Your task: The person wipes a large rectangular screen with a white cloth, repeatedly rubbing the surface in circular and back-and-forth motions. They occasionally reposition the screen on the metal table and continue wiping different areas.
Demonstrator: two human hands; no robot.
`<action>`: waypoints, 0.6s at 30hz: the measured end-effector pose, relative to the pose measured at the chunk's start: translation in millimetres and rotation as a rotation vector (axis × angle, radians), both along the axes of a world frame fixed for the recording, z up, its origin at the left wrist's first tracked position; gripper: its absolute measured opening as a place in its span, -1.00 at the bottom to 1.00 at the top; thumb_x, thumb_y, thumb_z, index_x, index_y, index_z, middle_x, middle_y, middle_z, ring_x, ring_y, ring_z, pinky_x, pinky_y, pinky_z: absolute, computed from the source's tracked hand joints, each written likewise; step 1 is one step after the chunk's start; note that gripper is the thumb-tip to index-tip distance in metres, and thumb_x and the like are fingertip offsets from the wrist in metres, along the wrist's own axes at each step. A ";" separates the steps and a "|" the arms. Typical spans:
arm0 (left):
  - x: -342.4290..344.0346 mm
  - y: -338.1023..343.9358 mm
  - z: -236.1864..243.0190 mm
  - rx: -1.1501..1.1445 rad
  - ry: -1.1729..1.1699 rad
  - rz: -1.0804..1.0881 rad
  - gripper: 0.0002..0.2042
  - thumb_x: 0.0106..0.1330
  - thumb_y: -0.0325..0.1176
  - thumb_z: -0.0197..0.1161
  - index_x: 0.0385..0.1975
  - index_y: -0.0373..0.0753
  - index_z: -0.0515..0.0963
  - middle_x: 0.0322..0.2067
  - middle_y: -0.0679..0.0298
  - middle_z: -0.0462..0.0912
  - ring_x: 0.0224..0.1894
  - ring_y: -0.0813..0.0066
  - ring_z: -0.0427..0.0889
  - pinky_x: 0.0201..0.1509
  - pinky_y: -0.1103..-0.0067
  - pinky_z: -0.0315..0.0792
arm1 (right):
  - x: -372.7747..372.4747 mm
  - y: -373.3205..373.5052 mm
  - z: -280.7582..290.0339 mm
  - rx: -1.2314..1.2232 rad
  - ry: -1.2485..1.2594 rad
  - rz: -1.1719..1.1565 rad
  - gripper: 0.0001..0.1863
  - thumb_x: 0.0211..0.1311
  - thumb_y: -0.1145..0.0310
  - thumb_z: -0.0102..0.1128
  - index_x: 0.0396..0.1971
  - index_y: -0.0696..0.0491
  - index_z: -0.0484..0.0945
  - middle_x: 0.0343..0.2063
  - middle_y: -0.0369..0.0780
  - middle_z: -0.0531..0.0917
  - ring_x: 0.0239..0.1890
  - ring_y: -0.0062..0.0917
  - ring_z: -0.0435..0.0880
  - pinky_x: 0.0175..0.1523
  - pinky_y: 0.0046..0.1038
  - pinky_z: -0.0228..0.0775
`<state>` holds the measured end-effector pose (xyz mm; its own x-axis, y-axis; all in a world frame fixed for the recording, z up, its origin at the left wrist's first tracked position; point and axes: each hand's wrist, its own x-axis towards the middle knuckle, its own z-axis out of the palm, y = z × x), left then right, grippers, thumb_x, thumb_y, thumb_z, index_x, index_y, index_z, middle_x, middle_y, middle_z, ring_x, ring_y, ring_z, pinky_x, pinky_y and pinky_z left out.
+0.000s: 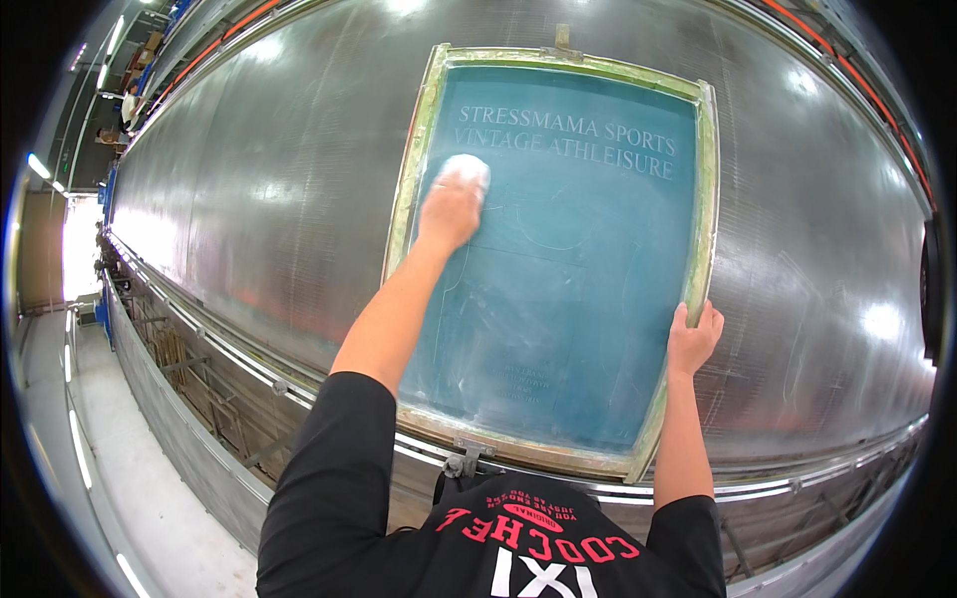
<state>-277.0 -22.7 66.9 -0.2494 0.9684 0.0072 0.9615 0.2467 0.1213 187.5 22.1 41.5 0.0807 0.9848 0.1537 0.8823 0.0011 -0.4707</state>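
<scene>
A framed printing screen (558, 289) with blue-green mesh, faint lettering and a pale yellow-green taped border lies on the long metal table. My left hand (455, 207), closed over a white cloth (464, 169), is on the mesh at its upper left, just below the lettering; the fingertips are hidden by the cloth or blurred. My right hand (695, 337) grips the right side of the frame (706, 249), thumb and fingers wrapped over the border. A small metal clamp (461, 460) sits at the frame's near edge.
The metal table (249, 199) stretches to both sides, with a rail (768, 492) along its near edge and orange-red strips at the far edge. A pale walkway (169, 468) runs at the lower left beside a metal barrier. Another person (128, 108) is in the distance at the upper left.
</scene>
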 end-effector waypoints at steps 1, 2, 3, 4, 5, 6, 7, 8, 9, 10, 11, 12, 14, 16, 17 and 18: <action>3.4 -3.4 -5.9 -0.007 0.028 0.077 -0.59 0.53 -0.15 0.01 0.24 -0.19 0.53 0.30 -0.13 0.45 0.35 -0.14 0.41 0.48 0.18 0.25 | -1.7 -1.0 2.4 -0.017 0.017 0.000 -0.50 0.24 0.20 0.33 0.07 0.23 0.57 -0.07 -0.08 0.55 0.04 -0.15 0.55 0.15 -0.17 0.43; 12.4 -12.0 -12.6 -0.014 0.056 0.155 -0.58 0.53 -0.14 0.00 0.25 -0.19 0.53 0.30 -0.14 0.45 0.35 -0.14 0.40 0.48 0.18 0.25 | -1.8 -2.7 2.2 -0.014 0.011 -0.002 -0.50 0.23 0.21 0.33 0.07 0.23 0.57 -0.07 -0.08 0.55 0.03 -0.15 0.55 0.15 -0.17 0.43; 23.5 -17.5 -11.2 -0.021 0.083 0.227 -0.57 0.53 -0.12 -0.01 0.25 -0.19 0.53 0.31 -0.14 0.44 0.35 -0.14 0.40 0.47 0.18 0.25 | -0.5 -4.4 1.6 -0.010 0.003 -0.010 -0.50 0.23 0.21 0.33 0.06 0.23 0.58 -0.07 -0.08 0.55 0.03 -0.16 0.55 0.14 -0.17 0.43; 30.4 -23.8 -8.2 0.013 -0.046 0.011 -0.55 0.53 -0.10 -0.01 0.26 -0.19 0.53 0.31 -0.19 0.43 0.36 -0.20 0.38 0.47 0.17 0.25 | 0.4 -6.1 1.3 -0.007 -0.005 -0.017 -0.51 0.23 0.21 0.33 0.06 0.23 0.58 -0.08 -0.08 0.55 0.03 -0.16 0.56 0.14 -0.18 0.44; 25.1 -19.5 -5.9 0.006 -0.062 0.103 -0.55 0.52 -0.09 0.00 0.26 -0.19 0.53 0.31 -0.19 0.43 0.37 -0.20 0.37 0.48 0.17 0.24 | -0.2 -4.8 0.3 -0.006 0.012 -0.015 -0.51 0.23 0.22 0.33 0.06 0.23 0.58 -0.08 -0.08 0.55 0.02 -0.16 0.56 0.14 -0.18 0.44; 17.3 -13.8 -1.2 0.002 -0.084 0.197 -0.54 0.52 -0.08 0.01 0.26 -0.18 0.53 0.31 -0.20 0.42 0.37 -0.21 0.36 0.49 0.17 0.23 | -2.0 -1.0 4.6 -0.004 0.024 -0.012 -0.51 0.22 0.22 0.33 0.06 0.22 0.58 -0.08 -0.09 0.55 0.02 -0.17 0.56 0.13 -0.18 0.44; 15.3 -10.4 2.1 -0.003 -0.105 0.292 -0.54 0.51 -0.06 0.02 0.27 -0.18 0.53 0.31 -0.20 0.42 0.38 -0.21 0.35 0.50 0.17 0.22 | -3.2 0.5 7.8 0.000 0.037 -0.009 -0.51 0.22 0.22 0.34 0.07 0.22 0.58 -0.08 -0.09 0.55 0.02 -0.17 0.56 0.13 -0.18 0.44; 25.7 -12.8 1.7 0.143 -0.177 0.389 -0.54 0.49 -0.07 0.08 0.26 -0.18 0.53 0.27 -0.17 0.45 0.37 -0.21 0.36 0.49 0.17 0.23 | -3.7 -2.4 8.0 -0.006 0.027 -0.005 -0.51 0.21 0.22 0.34 0.06 0.21 0.58 -0.08 -0.09 0.55 0.02 -0.17 0.56 0.13 -0.18 0.44; 46.8 -16.8 1.9 0.098 -0.151 0.195 -0.55 0.50 -0.06 0.08 0.26 -0.16 0.54 0.29 -0.16 0.43 0.36 -0.19 0.37 0.47 0.16 0.25 | -3.6 -3.1 7.3 -0.004 0.014 -0.007 -0.51 0.21 0.22 0.35 0.06 0.21 0.58 -0.08 -0.09 0.55 0.02 -0.17 0.56 0.13 -0.18 0.44; 71.8 -25.5 2.3 0.055 -0.120 0.001 -0.55 0.50 -0.06 0.08 0.26 -0.14 0.54 0.30 -0.15 0.41 0.35 -0.17 0.38 0.44 0.14 0.27 | -3.3 -1.5 6.3 -0.002 0.004 -0.008 -0.51 0.20 0.22 0.35 0.06 0.20 0.59 -0.09 -0.09 0.55 0.02 -0.16 0.56 0.13 -0.18 0.44; 89.4 -31.7 5.0 0.009 -0.084 -0.191 -0.56 0.51 -0.06 0.07 0.26 -0.13 0.54 0.32 -0.14 0.39 0.34 -0.15 0.39 0.41 0.13 0.29 | -1.8 0.0 4.8 0.012 0.017 -0.009 -0.51 0.19 0.22 0.35 0.05 0.19 0.59 -0.09 -0.08 0.55 0.01 -0.16 0.56 0.12 -0.18 0.44; 97.6 -27.5 14.3 0.111 -0.200 -0.471 -0.55 0.50 -0.04 0.09 0.24 -0.13 0.56 0.32 -0.11 0.39 0.32 -0.21 0.39 0.41 0.12 0.29 | -0.6 0.3 2.1 0.026 0.031 -0.018 -0.52 0.19 0.22 0.36 0.05 0.19 0.59 -0.09 -0.08 0.55 0.01 -0.16 0.56 0.12 -0.18 0.44; 76.4 -11.1 13.8 0.004 -0.195 0.036 -0.54 0.48 -0.01 0.12 0.25 -0.12 0.55 0.31 -0.10 0.40 0.33 -0.22 0.38 0.44 0.13 0.27 | -1.3 -3.6 2.9 0.032 0.042 -0.010 -0.52 0.18 0.23 0.36 0.04 0.18 0.59 -0.10 -0.08 0.55 0.00 -0.16 0.55 0.12 -0.17 0.44; 74.7 4.9 5.5 0.087 -0.116 0.417 -0.54 0.47 0.00 0.14 0.23 -0.13 0.57 0.29 -0.10 0.42 0.34 -0.20 0.38 0.46 0.14 0.25 | -6.6 -1.2 8.7 0.043 0.030 0.008 -0.53 0.17 0.23 0.36 0.03 0.18 0.58 -0.11 -0.08 0.55 0.00 -0.15 0.55 0.12 -0.16 0.44; 87.1 3.5 -1.0 0.066 -0.129 0.201 -0.53 0.48 0.00 0.12 0.24 -0.13 0.56 0.29 -0.10 0.42 0.34 -0.20 0.37 0.47 0.13 0.24 | -7.4 -1.9 9.0 0.041 0.034 0.002 -0.53 0.17 0.23 0.36 0.03 0.17 0.58 -0.11 -0.08 0.55 -0.01 -0.16 0.55 0.12 -0.16 0.44; 112.2 5.2 1.2 0.043 -0.149 -0.027 -0.52 0.49 0.00 0.10 0.25 -0.14 0.55 0.30 -0.10 0.41 0.35 -0.20 0.37 0.48 0.13 0.22 | -4.0 -2.2 5.7 0.038 0.030 -0.015 -0.53 0.17 0.24 0.36 0.03 0.16 0.58 -0.11 -0.08 0.55 -0.01 -0.16 0.55 0.12 -0.16 0.44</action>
